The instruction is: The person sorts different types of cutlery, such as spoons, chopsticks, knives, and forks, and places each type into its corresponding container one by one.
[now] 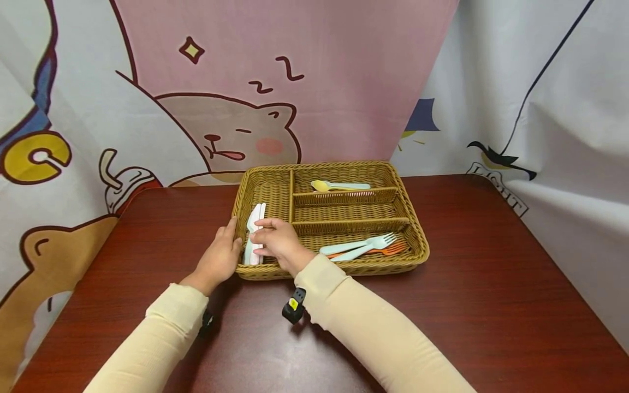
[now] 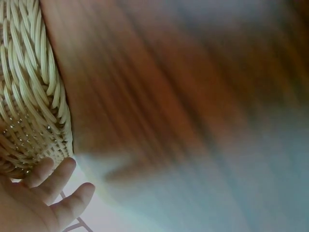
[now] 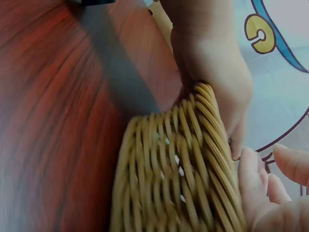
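In the head view, a woven tan basket (image 1: 339, 222) with several compartments sits on the table. Several slim white and pale green cutlery pieces (image 1: 257, 214) lie lengthwise in its left compartment; one end looks like a knife blade, but the hand partly covers them. My right hand (image 1: 281, 243) reaches over the front rim, its extended fingers touching these pieces. My left hand (image 1: 221, 257) rests along the basket's left outer side, fingers fairly straight. The left wrist view shows that hand (image 2: 41, 203) with spread fingers by the wicker wall (image 2: 29, 77).
A yellow spoon (image 1: 321, 186) and a pale green piece (image 1: 351, 186) lie in the back compartment. The front right compartment holds pale green forks (image 1: 366, 244) and an orange fork (image 1: 395, 249). The reddish-brown table (image 1: 496, 284) meets a printed curtain (image 1: 358, 71) behind.
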Demonstrator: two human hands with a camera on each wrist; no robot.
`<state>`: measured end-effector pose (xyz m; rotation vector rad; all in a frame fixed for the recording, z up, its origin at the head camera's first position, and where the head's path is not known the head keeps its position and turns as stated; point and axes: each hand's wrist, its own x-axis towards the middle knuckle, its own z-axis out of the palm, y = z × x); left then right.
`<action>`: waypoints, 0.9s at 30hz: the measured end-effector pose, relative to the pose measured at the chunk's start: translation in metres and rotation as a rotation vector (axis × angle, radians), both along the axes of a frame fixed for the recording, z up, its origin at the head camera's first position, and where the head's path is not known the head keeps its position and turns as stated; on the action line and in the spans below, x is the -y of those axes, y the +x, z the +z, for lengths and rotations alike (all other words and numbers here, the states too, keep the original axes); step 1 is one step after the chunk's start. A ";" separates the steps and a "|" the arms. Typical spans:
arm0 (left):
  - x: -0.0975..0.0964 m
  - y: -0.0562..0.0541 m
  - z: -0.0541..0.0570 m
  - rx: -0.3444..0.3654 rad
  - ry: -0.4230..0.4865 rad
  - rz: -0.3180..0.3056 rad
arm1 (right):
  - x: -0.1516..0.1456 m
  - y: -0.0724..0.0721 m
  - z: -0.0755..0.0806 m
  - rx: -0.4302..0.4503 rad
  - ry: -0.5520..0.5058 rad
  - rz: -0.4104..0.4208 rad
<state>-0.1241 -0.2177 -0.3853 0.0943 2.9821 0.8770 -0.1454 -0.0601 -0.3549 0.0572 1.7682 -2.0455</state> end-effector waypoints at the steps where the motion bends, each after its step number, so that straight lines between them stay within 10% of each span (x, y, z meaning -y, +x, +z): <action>1: 0.000 -0.001 0.000 -0.001 -0.003 0.000 | -0.003 0.000 0.003 -0.011 0.008 0.008; 14: 0.005 -0.002 0.002 0.046 0.023 0.012 | -0.061 0.002 0.035 -0.224 0.129 0.047; 27: 0.015 0.001 0.016 0.004 -0.018 0.031 | -0.182 -0.001 0.051 -0.753 0.753 -0.043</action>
